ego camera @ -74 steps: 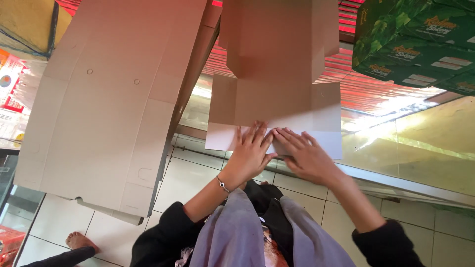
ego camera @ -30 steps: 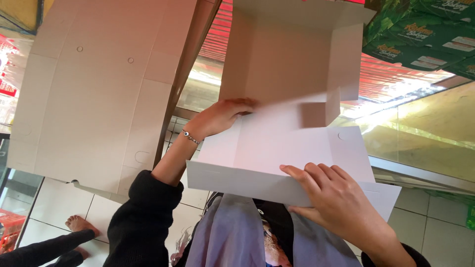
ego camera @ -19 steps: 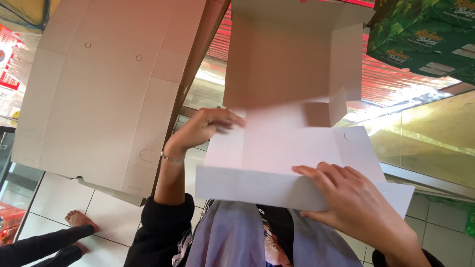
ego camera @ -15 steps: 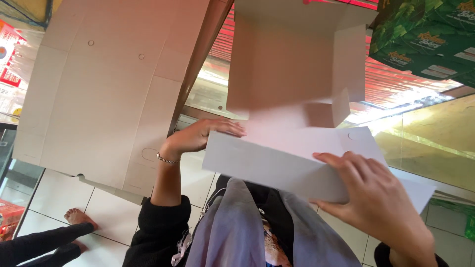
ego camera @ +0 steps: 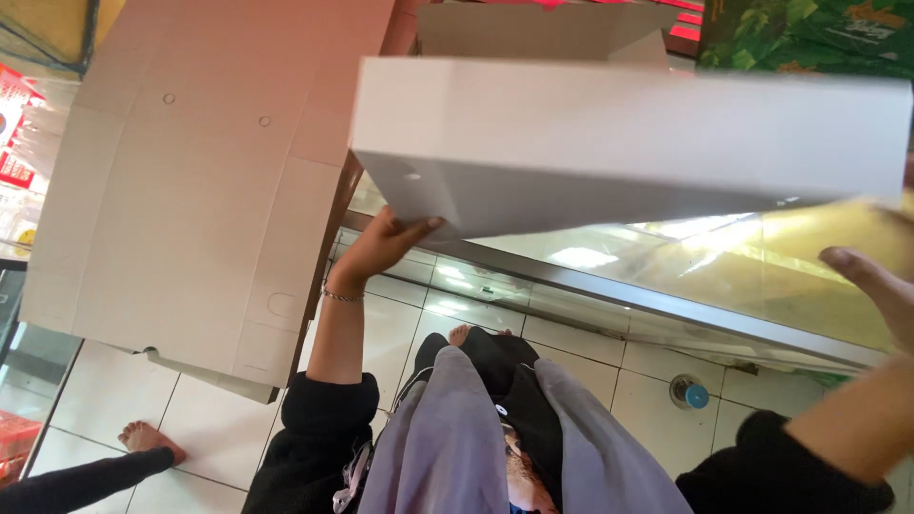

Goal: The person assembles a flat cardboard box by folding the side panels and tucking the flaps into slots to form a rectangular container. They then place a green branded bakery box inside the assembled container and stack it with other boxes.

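A white cardboard box (ego camera: 628, 143) hangs wide and flat close below the camera. My left hand (ego camera: 386, 243) is under its left bottom corner, fingers pressed up against the underside. At the frame's right edge, my right hand (ego camera: 881, 286) holds the box's right end; part of that grip runs out of view. Both arms wear black sleeves, and the left wrist has a thin bracelet (ego camera: 335, 294). A second open pale box (ego camera: 533, 29) shows just above the held one.
A stack of flat cardboard blanks (ego camera: 190, 190) leans at the left. A glass-topped counter (ego camera: 666, 276) runs beneath the box. Green packages (ego camera: 809, 29) sit at top right. On the tiled floor are another person's bare foot (ego camera: 148, 438) and a blue-capped drain (ego camera: 695, 395).
The box's flap has been folded shut. The closed box has come up toward the camera, and my hands have moved apart to its two ends.
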